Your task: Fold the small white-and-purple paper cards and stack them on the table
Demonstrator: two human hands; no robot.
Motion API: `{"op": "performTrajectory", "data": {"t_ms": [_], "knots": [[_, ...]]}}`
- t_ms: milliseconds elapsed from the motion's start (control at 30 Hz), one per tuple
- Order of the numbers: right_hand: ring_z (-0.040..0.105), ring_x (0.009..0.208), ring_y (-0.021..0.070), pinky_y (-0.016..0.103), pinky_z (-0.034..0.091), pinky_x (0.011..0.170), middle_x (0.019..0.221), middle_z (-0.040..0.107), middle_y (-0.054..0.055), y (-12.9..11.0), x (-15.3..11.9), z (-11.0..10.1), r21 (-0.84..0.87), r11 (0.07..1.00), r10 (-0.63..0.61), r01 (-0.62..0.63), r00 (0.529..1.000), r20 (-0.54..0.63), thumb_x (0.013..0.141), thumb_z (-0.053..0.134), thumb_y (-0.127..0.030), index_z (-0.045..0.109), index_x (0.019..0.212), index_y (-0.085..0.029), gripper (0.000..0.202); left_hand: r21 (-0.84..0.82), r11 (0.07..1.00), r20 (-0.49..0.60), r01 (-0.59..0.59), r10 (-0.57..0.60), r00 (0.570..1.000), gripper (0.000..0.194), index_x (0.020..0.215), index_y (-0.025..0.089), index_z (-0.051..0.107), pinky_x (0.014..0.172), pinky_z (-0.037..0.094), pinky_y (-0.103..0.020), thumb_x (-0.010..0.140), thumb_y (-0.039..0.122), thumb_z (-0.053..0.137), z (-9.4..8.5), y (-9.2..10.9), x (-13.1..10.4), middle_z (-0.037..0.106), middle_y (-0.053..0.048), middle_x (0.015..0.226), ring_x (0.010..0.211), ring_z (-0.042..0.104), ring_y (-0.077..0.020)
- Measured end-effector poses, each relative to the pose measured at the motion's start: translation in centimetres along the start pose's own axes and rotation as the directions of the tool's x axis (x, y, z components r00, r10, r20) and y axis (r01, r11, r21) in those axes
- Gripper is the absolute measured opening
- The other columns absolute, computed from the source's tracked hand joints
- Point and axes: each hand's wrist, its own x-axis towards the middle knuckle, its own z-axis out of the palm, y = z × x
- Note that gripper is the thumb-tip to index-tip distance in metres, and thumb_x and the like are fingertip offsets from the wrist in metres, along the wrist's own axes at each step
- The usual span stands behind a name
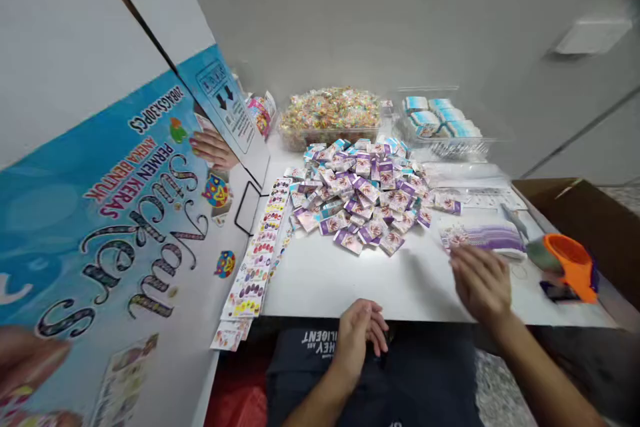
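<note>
My left hand [357, 333] is over my lap at the table's front edge. Its fingers are loosely bent and apart, and I see nothing in them. My right hand [483, 283], slightly blurred, hovers by the near edge of a stack of purple-and-white printed wrappers [493, 238]. Its fingers are stretched forward, with nothing visible in them. Beyond both hands lies a heap of small folded packets [365, 197] in purple, white and blue. Left of the heap are long printed sticker strips [255, 260], hanging past the front edge.
A large printed carton [150, 213] fills the left side. At the back stand a clear tub [330, 138] of small colourful wrapped pieces and a clear tray [465, 147] with blue-and-white stacks. An orange tape dispenser [567, 257] and an open brown box [580, 213] are at right.
</note>
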Motion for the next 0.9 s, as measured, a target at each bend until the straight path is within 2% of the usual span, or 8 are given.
{"op": "performTrajectory", "data": {"t_ms": [67, 167, 300, 433, 533, 700, 800, 900], "knots": [[0.07, 0.113, 0.0203, 0.039, 0.052, 0.1, 0.103, 0.08, 0.008, -5.4, -1.1, -0.7, 0.172, 0.979, -0.125, 0.112, 0.99, 0.066, 0.095, 0.059, -0.011, 0.071, 0.102, -0.02, 0.016, -0.13, 0.984, 0.109, 0.125, -0.111, 0.988, 0.064, 0.099, 0.01, 0.073, 0.056, 0.05, -0.024, 0.078, 0.07, 0.072, 1.0, 0.5, -0.3, 0.076, -0.012, 0.083, 0.067, 0.072, -0.0194], [0.069, 0.11, 0.0163, 0.036, 0.05, 0.106, 0.106, 0.08, 0.003, -11.8, -2.6, -1.4, 0.364, 0.918, -0.219, 0.158, 0.967, 0.133, 0.097, 0.052, -0.01, 0.074, 0.101, -0.021, 0.025, -0.206, 0.953, 0.188, 0.221, -0.183, 0.965, 0.07, 0.103, 0.008, 0.074, 0.079, 0.055, -0.028, 0.075, 0.072, 0.073, 1.7, 1.1, -0.7, 0.076, -0.015, 0.095, 0.087, 0.072, -0.0217], [0.064, 0.115, 0.0213, 0.041, 0.042, 0.113, 0.114, 0.077, 0.004, -15.7, -3.7, -1.8, 0.433, 0.901, -0.057, -0.027, 0.982, 0.179, 0.09, 0.059, -0.014, 0.073, 0.112, -0.02, 0.026, -0.112, 0.977, 0.125, 0.182, -0.168, 0.978, 0.05, 0.088, 0.01, 0.072, 0.064, 0.051, -0.02, 0.074, 0.056, 0.084, 0.9, 1.0, -0.9, 0.071, -0.007, 0.075, 0.067, 0.066, -0.0126], [0.05, 0.134, 0.0312, 0.048, 0.045, 0.109, 0.146, 0.054, 0.017, -15.7, -3.3, -1.9, 0.431, 0.796, 0.251, -0.424, 0.881, 0.401, 0.091, 0.059, -0.022, 0.06, 0.135, -0.016, 0.044, 0.009, 0.994, 0.223, 0.111, -0.11, 0.969, 0.064, 0.075, 0.013, 0.063, 0.036, 0.036, -0.018, 0.058, 0.072, 0.085, -0.5, 0.3, -0.8, 0.056, 0.003, 0.05, 0.037, 0.047, -0.0069], [0.04, 0.144, 0.0318, 0.048, 0.046, 0.111, 0.16, 0.036, 0.016, -15.2, -2.2, -1.9, 0.522, 0.643, 0.17, -0.561, 0.768, 0.617, 0.094, 0.06, -0.025, 0.054, 0.139, -0.021, 0.046, 0.118, 0.977, 0.339, 0.175, -0.205, 0.918, 0.071, 0.064, 0.017, 0.053, 0.028, 0.026, -0.018, 0.042, 0.075, 0.087, -1.1, 0.1, -0.8, 0.047, 0.006, 0.041, 0.027, 0.038, -0.0056], [0.056, 0.127, 0.0217, 0.038, 0.048, 0.109, 0.139, 0.055, 0.009, -14.3, -0.1, -2.1, 0.571, 0.294, 0.028, -0.767, 0.604, 0.797, 0.103, 0.048, -0.025, 0.064, 0.1, -0.024, 0.016, 0.176, 0.938, 0.47, 0.298, -0.346, 0.812, 0.081, 0.052, 0.02, 0.044, 0.031, 0.013, -0.021, 0.062, 0.1, 0.044, -1.2, -0.2, -1.4, 0.03, 0.007, 0.031, 0.023, 0.019, -0.0032], [0.06, 0.116, 0.0191, 0.034, 0.051, 0.103, 0.131, 0.058, 0.009, -13.3, 1.2, -2.1, 0.565, 0.292, -0.066, -0.772, 0.573, 0.817, 0.104, 0.046, -0.024, 0.062, 0.098, -0.023, 0.017, 0.281, 0.954, 0.389, 0.1, -0.209, 0.897, 0.085, 0.054, 0.017, 0.055, 0.039, 0.03, -0.024, 0.072, 0.097, 0.034, -1.2, 0.0, -1.8, 0.048, -0.001, 0.041, 0.035, 0.04, -0.0094], [0.058, 0.115, 0.0224, 0.04, 0.052, 0.1, 0.128, 0.059, 0.011, -12.3, 2.3, -2.0, 0.565, 0.508, -0.136, -0.65, 0.588, 0.798, 0.101, 0.043, -0.015, 0.061, 0.108, -0.021, 0.02, 0.394, 0.916, 0.191, -0.072, -0.005, 0.982, 0.065, 0.074, 0.014, 0.069, 0.072, 0.048, -0.03, 0.085, 0.077, 0.055, -1.1, 0.7, -2.1, 0.069, -0.008, 0.076, 0.075, 0.061, -0.0196]]}}
